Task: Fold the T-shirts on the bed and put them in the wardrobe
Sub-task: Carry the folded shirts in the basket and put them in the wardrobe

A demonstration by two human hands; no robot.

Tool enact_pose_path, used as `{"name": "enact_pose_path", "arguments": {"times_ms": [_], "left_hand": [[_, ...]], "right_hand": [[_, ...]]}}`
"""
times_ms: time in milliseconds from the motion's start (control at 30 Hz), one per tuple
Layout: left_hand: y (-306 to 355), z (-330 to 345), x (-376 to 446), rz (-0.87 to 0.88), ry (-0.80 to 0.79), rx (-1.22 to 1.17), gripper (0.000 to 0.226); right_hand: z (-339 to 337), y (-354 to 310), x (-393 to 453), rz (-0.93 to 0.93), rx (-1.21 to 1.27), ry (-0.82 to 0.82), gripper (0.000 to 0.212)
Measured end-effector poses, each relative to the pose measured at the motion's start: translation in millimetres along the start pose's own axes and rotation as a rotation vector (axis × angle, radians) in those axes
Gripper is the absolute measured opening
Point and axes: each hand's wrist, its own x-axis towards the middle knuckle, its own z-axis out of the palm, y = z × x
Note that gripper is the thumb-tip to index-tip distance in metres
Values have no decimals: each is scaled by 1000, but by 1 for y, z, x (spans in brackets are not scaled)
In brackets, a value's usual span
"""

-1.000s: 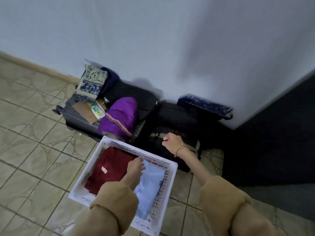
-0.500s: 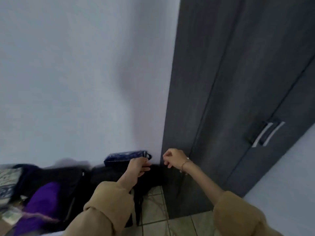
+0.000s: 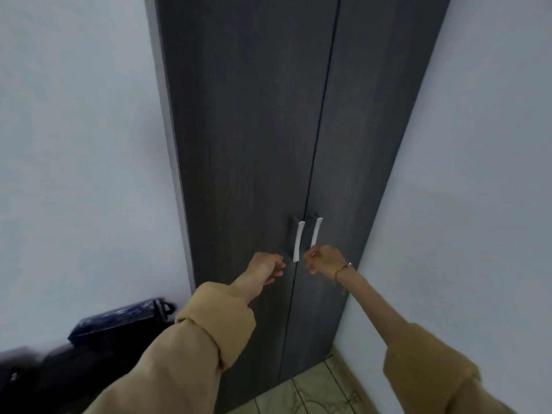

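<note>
A tall dark grey wardrobe (image 3: 254, 130) stands in front of me with both doors closed. Two white handles sit side by side at the middle seam, the left handle (image 3: 298, 240) and the right handle (image 3: 316, 231). My left hand (image 3: 264, 268) hovers just left of the left handle, fingers loosely curled, holding nothing. My right hand (image 3: 324, 262) is at the lower end of the right handle, fingers curled, with no clear grip on it. No T-shirts or basket are in view.
Dark bags (image 3: 119, 321) lie on the floor against the white wall, left of the wardrobe. A white wall (image 3: 463, 174) closes in on the right side. Tiled floor (image 3: 304, 395) shows at the wardrobe's foot.
My view swung up from the basket of folded shirts and the bags to the wardrobe front. Both hands rose from the basket to the door handles.
</note>
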Motion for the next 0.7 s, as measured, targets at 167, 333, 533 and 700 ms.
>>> {"name": "enact_pose_path", "arguments": {"times_ms": [167, 333, 533, 700], "left_hand": [[12, 40, 33, 13, 65, 147, 11], [12, 62, 76, 111, 104, 198, 50], [20, 76, 124, 142, 227, 192, 36], [20, 90, 145, 173, 232, -24, 36]], "right_hand": [[-18, 26, 27, 8, -27, 53, 29], [-27, 38, 71, 22, 64, 99, 39], [-22, 43, 129, -7, 163, 97, 47], [-17, 43, 155, -29, 313, 14, 34]]}}
